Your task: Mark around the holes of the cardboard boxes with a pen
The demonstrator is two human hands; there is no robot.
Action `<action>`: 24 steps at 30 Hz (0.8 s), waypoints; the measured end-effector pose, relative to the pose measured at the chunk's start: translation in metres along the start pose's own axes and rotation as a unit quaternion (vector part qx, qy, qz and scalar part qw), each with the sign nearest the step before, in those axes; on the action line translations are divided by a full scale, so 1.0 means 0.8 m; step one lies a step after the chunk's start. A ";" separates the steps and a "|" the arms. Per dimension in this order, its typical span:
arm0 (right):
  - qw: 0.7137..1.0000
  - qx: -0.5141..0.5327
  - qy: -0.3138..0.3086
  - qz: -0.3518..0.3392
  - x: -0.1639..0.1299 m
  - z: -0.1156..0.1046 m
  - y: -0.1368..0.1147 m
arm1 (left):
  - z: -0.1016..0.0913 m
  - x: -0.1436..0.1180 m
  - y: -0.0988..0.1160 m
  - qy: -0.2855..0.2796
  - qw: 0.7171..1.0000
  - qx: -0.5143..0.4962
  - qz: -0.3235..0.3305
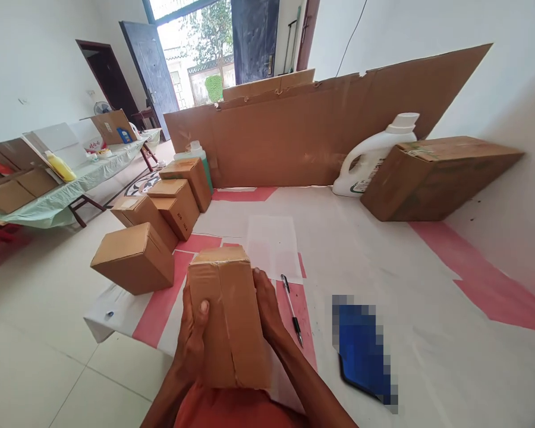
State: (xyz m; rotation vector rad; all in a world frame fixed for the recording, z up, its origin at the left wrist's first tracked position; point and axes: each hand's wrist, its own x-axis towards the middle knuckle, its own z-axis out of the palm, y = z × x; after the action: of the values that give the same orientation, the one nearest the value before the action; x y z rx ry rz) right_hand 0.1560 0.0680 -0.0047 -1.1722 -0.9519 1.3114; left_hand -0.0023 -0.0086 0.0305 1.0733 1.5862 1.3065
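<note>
Your worktop [383,255] ends at its left edge in the lower left of the frame, where the tiled floor [40,333] begins; four small cartons [134,258] line that edge, the nearest one just beside your left hand. To the right the surface lies open past the pen [291,309] and the blue pixelated patch [363,351], out to the wall. At the top of the frame a tall cardboard sheet [303,131] closes the far side, with a white detergent jug [370,157] and a large carton [432,175] in front of it.

You hold the taped box [227,315] at lower centre, pulled toward your body. Your left hand [191,339] clasps its left side, thumb pressed on the top face. Your right hand [267,309] lies flat against its right side, fingers [261,285] wrapped along the edge.
</note>
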 end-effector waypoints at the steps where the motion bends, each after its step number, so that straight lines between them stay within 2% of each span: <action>1: 1.000 -0.002 0.013 -0.004 -0.007 -0.004 -0.004 | -0.001 0.002 0.002 0.007 1.000 0.002 0.001; 2: 1.000 -0.002 0.013 -0.007 -0.017 -0.008 -0.009 | -0.001 0.004 0.004 0.007 1.000 0.004 0.003; 4: 0.999 -0.015 -0.036 -0.019 -0.041 -0.015 -0.020 | 0.001 0.005 0.006 -0.015 1.000 0.001 0.019; 6: 0.993 -0.070 -0.090 -0.035 -0.066 -0.017 -0.030 | 0.006 0.003 0.007 -0.045 0.998 -0.003 0.052; 7: 0.988 -0.111 -0.095 -0.041 -0.076 -0.015 -0.033 | 0.009 0.001 0.007 -0.055 0.996 -0.005 0.070; 10: 0.971 -0.226 -0.035 -0.066 -0.094 -0.006 -0.029 | 0.016 -0.008 0.002 -0.082 0.990 0.005 0.118; 14: 0.952 -0.290 0.017 -0.094 -0.089 -0.001 -0.018 | 0.017 -0.018 -0.006 -0.130 0.980 -0.007 0.148; 17: 0.952 -0.301 0.036 -0.051 -0.077 -0.008 -0.026 | 0.018 -0.022 -0.005 -0.162 0.974 -0.007 0.158; 21: 0.954 -0.298 0.030 0.017 -0.068 -0.023 -0.050 | 0.026 -0.029 -0.002 -0.185 0.959 0.044 0.212; 24: 0.956 -0.287 0.024 0.049 -0.069 -0.041 -0.058 | 0.029 -0.037 -0.004 -0.224 0.941 0.066 0.245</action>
State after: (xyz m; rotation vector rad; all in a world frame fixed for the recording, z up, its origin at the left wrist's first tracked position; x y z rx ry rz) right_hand 0.1936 0.0148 0.0402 -1.7024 -1.3013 1.1044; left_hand 0.0289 -0.0297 0.0257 1.7898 1.1081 1.1525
